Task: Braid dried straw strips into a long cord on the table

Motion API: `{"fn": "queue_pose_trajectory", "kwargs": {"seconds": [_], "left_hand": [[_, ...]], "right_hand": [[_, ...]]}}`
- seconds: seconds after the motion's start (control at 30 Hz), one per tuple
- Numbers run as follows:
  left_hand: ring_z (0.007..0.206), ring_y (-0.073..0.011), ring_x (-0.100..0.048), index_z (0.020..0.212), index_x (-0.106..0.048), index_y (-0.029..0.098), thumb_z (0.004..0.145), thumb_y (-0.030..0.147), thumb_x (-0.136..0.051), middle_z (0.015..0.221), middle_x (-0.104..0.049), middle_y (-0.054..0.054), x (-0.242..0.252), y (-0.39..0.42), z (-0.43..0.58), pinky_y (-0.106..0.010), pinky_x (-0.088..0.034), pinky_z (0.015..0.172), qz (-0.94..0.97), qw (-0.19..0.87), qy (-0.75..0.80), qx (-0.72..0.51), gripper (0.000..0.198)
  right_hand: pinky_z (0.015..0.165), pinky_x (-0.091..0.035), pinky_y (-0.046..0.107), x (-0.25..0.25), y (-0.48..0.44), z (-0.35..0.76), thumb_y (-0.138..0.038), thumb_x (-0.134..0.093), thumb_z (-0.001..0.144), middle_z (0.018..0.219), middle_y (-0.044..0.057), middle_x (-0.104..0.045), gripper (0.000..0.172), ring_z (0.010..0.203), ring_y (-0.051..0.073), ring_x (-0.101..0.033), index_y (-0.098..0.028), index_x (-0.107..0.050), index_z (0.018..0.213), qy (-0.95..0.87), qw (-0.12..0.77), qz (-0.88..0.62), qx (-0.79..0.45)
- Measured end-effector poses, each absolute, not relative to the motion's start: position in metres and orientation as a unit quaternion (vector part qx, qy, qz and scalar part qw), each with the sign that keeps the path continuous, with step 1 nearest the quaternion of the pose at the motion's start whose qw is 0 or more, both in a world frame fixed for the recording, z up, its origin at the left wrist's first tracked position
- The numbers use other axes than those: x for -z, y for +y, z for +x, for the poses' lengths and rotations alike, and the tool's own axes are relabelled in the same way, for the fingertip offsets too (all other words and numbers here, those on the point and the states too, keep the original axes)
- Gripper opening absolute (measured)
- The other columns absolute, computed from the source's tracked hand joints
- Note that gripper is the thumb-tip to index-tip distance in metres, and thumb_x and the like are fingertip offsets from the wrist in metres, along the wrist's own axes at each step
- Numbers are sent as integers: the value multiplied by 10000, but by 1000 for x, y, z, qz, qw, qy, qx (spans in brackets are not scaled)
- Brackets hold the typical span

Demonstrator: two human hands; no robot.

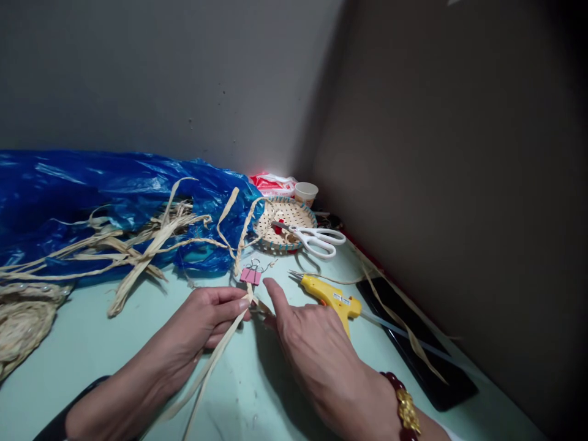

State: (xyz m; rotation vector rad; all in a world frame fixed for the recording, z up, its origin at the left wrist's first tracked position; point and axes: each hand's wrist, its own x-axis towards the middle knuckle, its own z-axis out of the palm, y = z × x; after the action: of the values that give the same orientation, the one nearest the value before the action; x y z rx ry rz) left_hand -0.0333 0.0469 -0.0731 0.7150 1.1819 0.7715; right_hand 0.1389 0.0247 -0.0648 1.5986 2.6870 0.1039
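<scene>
My left hand (215,318) pinches a pale braid of dried plant-fibre strips between thumb and fingertips, just below a pink binder clip (250,277). The clip grips the braid. Two loose fibre strips (212,365) trail from the pinch toward the near edge. My right hand (316,349) is close by on the right, its thumb raised and its fingers curled mostly out of sight. A darker strand (261,307) runs from the braid into those fingers. Beyond the clip, the finished braid (242,242) curves upward and back.
Loose dried strips (151,257) lie over a blue plastic bag (92,184) at left. White-handled scissors (316,239) rest on a woven basket (294,211). A yellow glue gun (331,294) and a black phone-like slab (427,361) lie right. A coiled woven piece (22,324) sits far left.
</scene>
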Motion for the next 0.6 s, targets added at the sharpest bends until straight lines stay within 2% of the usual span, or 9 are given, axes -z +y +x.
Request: {"fn": "queue_pose_trajectory", "kwargs": {"seconds": [0.1,0.2,0.37,0.47,0.6], "left_hand": [[363,25,-288,850,-681,102,709,218,-754,590,-579,34,74,47,-34,-85,-180,351,325,705,529,-343,196],[371,19,-289,875,-678,112,706,236,-752,613,-594,26,75,47,-34,-98,-193,364,332,703,531,-338,222],[408,-1,-353,814,-659,121,678,275,-765,630,-594,14,76,47,-31,-107,-239,409,352,680,553,-329,231],[393,13,-257,734,-630,110,676,312,-761,607,-552,25,79,49,-31,-125,-166,400,366,681,546,-322,248],[387,13,-176,658,-584,111,686,342,-737,560,-490,50,82,49,-31,-158,-91,396,396,671,531,-335,278]], "right_hand": [[451,-143,306,67,27,136,-160,-560,802,618,14,-620,208,489,162,-575,-171,-466,988,870,4,491,-41],[473,-151,316,63,29,135,-108,-555,795,666,46,-629,112,543,168,-574,-172,-472,833,871,0,489,-45],[536,-219,318,65,31,137,-99,-505,842,709,49,-610,87,636,172,-548,-184,-497,823,859,-64,503,-72],[609,-270,319,72,32,138,-136,-507,862,783,57,-608,58,719,182,-528,-189,-506,838,852,-92,508,-79],[634,-280,331,74,30,136,-123,-506,857,737,38,-584,66,683,183,-501,-185,-518,841,869,-94,481,-64]]}}
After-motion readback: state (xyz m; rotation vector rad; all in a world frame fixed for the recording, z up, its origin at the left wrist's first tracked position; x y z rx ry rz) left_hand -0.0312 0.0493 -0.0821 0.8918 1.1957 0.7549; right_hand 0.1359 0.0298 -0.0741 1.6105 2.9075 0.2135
